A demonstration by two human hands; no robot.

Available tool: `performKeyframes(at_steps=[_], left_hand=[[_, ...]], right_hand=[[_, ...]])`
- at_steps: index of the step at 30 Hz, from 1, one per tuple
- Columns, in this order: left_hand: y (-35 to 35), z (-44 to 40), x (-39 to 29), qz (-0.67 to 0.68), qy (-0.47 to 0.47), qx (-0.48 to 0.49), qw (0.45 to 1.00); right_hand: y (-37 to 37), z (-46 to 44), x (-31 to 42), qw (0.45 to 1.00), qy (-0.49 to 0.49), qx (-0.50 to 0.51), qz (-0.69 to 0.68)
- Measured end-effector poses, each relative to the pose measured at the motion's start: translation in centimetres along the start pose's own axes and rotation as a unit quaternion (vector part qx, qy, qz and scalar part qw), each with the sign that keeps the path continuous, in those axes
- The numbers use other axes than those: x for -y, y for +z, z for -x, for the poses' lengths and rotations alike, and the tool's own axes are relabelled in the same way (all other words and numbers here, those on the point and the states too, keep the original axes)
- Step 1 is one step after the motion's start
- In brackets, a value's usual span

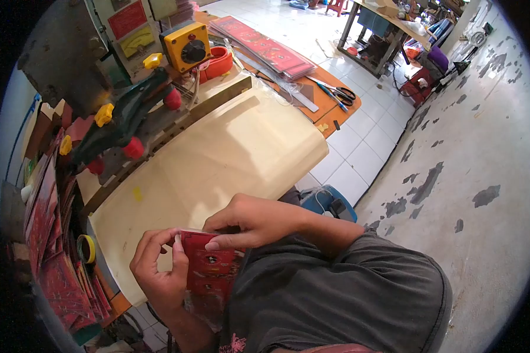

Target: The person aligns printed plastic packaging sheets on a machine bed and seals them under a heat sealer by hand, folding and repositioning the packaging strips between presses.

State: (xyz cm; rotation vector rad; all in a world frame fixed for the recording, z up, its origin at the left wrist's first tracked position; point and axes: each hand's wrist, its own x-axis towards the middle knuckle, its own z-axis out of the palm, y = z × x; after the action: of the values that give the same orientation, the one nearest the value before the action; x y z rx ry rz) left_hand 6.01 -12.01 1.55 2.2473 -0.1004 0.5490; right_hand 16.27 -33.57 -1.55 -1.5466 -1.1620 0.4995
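A red printed packet (209, 273), with dark patterns and what looks like clear plastic around its lower end, is held upright close to my body. My left hand (161, 265) grips its upper left corner between thumb and fingers. At the top right edge, my right hand (244, 223) pinches the same packet, thumb on the front and fingers behind. Just beyond both hands lies a cream sheet (218, 159) covering the work surface. The lower part of the packet is partly hidden by my left wrist and shirt.
Behind the sheet stands a machine with a yellow control box (186, 47) and red-tipped clamps (133, 148). Red printed sheets (59, 288) and a yellow tape roll (86, 249) are at left. Scissors (343, 94) and stacked red packets (265, 47) lie on the orange table (350, 115).
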Motion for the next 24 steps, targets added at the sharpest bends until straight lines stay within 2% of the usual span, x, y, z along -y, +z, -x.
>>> performKeyframes(at_steps=[5,8,10,16,20,24], left_hand=[[0.3,0.2,-0.3,-0.037,0.003,-0.002,0.999],[1.4,0.3,-0.2,-0.107,0.021,-0.031,0.994],[2.4,0.4,0.0,-0.167,0.023,-0.089,0.982],[2.9,0.9,1.0,-0.207,0.0,-0.114,0.972],[2.9,1.3,1.0,-0.198,-0.038,-0.119,0.972],[2.6,1.5,1.3,-0.104,-0.06,-0.115,0.986]], right_hand=[[0.1,0.1,0.5,1.0,0.011,-0.01,-0.016],[0.3,0.0,0.9,0.999,0.028,-0.02,-0.012],[0.6,-0.1,0.7,0.999,0.031,-0.023,0.001],[1.4,-0.4,0.8,0.998,0.05,-0.02,0.021],[1.9,-0.5,-0.2,0.999,0.024,-0.015,0.032],[1.7,-0.4,0.3,0.999,0.044,-0.005,0.032]])
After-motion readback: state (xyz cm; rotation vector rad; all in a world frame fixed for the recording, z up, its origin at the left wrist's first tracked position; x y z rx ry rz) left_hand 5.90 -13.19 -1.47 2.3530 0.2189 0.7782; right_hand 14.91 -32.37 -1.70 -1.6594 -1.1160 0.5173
